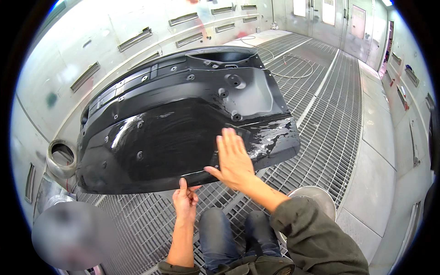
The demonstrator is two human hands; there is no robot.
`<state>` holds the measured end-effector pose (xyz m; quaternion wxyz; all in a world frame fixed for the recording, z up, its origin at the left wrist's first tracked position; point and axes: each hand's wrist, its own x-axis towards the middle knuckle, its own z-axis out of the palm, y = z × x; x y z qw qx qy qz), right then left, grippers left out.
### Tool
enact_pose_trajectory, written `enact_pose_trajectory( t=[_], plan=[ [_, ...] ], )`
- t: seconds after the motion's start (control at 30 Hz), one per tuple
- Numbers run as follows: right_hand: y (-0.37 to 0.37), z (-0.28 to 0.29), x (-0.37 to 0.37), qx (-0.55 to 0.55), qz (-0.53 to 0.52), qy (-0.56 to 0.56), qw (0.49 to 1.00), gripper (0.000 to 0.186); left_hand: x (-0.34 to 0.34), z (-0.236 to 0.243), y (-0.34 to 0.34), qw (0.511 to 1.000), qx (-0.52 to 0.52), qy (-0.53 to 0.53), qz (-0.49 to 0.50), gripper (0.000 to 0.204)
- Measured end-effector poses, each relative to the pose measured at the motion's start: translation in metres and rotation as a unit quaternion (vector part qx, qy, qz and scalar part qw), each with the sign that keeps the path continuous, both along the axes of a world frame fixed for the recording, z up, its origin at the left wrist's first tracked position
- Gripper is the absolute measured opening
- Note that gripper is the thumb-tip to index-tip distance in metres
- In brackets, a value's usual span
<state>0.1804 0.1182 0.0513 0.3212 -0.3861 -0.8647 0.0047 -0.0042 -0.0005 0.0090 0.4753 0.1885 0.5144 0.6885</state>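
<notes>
A large black curved panel (165, 137), with bolt holes and bracket recesses along its far part, stretches across the view in front of me. Its right portion has glossy, streaky wet-looking patches. My left hand (185, 199) grips the near bottom edge, thumb on top and fingers curled beneath. My right hand (233, 162) lies flat near the right part of the panel, fingers stretched out; a dark squarish patch shows under its fingertips, too indistinct to name.
Metal grating floor (330, 119) surrounds me. A round steel container (316, 201) stands by my right leg; a ring-like metal object (62, 158) is at left. A hose (300, 73) lies coiled behind. Vented booth walls (59, 59) line the space. A blurred shape fills the lower left.
</notes>
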Motion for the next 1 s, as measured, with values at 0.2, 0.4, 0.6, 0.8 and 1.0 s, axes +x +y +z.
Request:
enact_pose_trajectory(
  t=[0.2, 0.4, 0.6, 0.8, 1.0],
  plan=[
    [0.038, 0.020, -0.030, 0.056, 0.073, -0.065, 0.994, 0.097, 0.012, -0.001, 0.009, 1.000, 0.003, -0.005, 0.005, 0.048],
    [0.021, 0.015, 0.007, 0.046, 0.147, 0.008, 0.988, 0.066, 0.007, -0.003, 0.007, 1.000, 0.000, 0.005, 0.009, 0.046],
    [0.012, 0.000, -0.021, 0.082, 0.022, 0.064, 0.994, 0.079, 0.017, 0.000, 0.010, 1.000, 0.003, 0.012, 0.028, 0.045],
    [0.043, -0.012, 0.025, 0.022, -0.078, 0.064, 0.995, 0.092, 0.005, -0.007, 0.007, 0.999, 0.019, 0.024, 0.035, 0.047],
    [0.105, -0.001, 0.109, -0.067, -0.288, 0.102, 0.950, 0.092, 0.012, -0.001, 0.016, 0.999, 0.014, 0.025, 0.024, 0.047]
  ],
)
